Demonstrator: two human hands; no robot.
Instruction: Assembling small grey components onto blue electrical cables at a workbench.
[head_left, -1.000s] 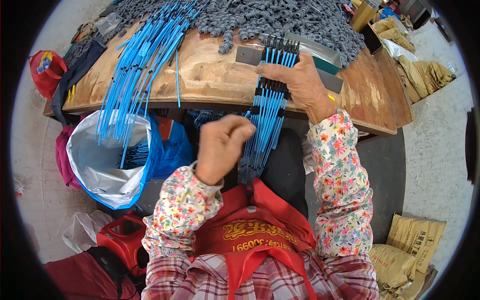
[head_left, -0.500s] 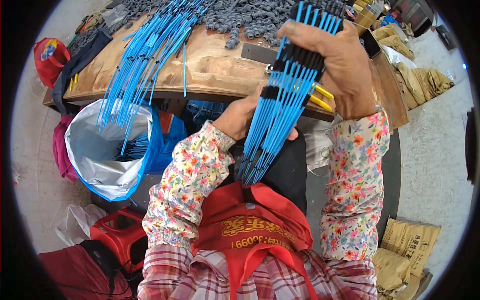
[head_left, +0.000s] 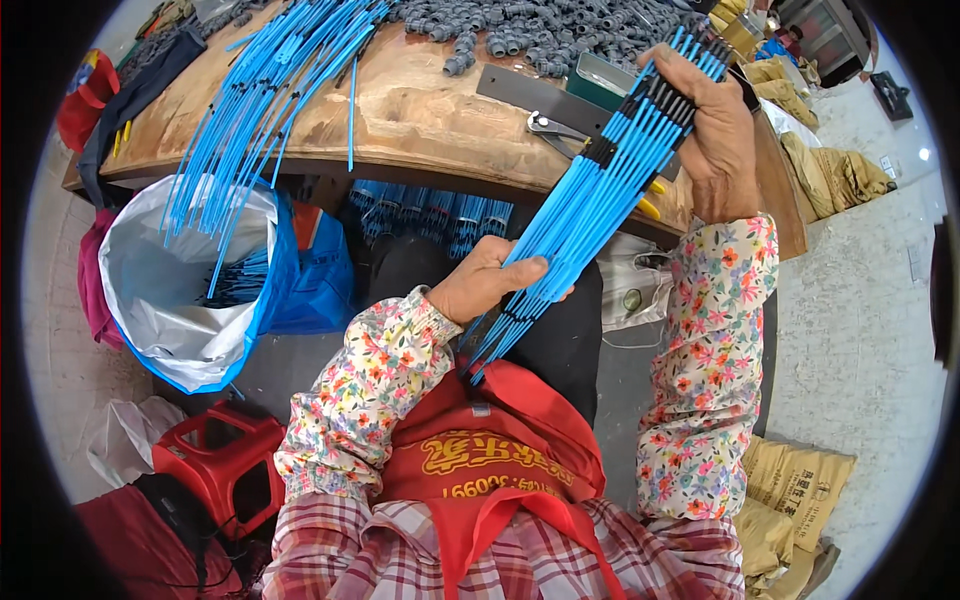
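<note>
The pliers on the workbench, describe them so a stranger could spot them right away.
On the wooden bench, look right, past the grey metal bar. The pliers lie beside the held bundle of blue tubes: steel jaws, with yellow handles showing beyond it.

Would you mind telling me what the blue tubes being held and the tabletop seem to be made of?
The blue tubes, gripped by the left hand and right hand, look like smooth plastic: uniform bright colour, slight sheen, thin and slightly bowed. The tabletop looks like worn bare wood, with brown grain and stains.

Bright even daylight, sharp centre — fisheye-bent edges
</note>
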